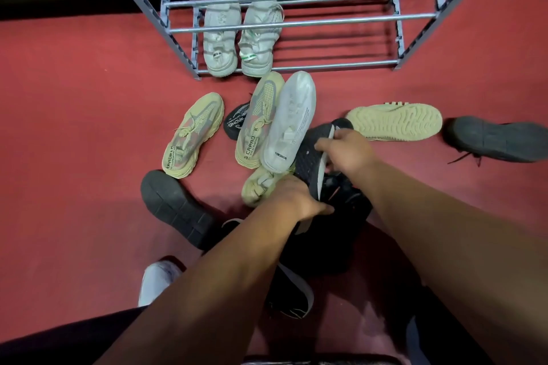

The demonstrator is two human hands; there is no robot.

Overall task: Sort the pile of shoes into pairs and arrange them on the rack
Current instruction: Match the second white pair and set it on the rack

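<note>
A pair of shoes [241, 35] sits on the rack's [299, 24] lowest shelf, at its left end. The pile of shoes [267, 127] lies on the floor [74, 98] before it.

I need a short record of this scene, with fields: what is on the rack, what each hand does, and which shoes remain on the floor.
rack: metal shoe rack, one grey pair on the lowest shelf
left hand: left hand grips a black shoe low in the pile
right hand: right hand holds a black mesh shoe
floor: two beige shoes upright, one grey shoe leaning on the pile, one beige sole-up shoe, dark shoes to the sides
surface: red floor
</note>
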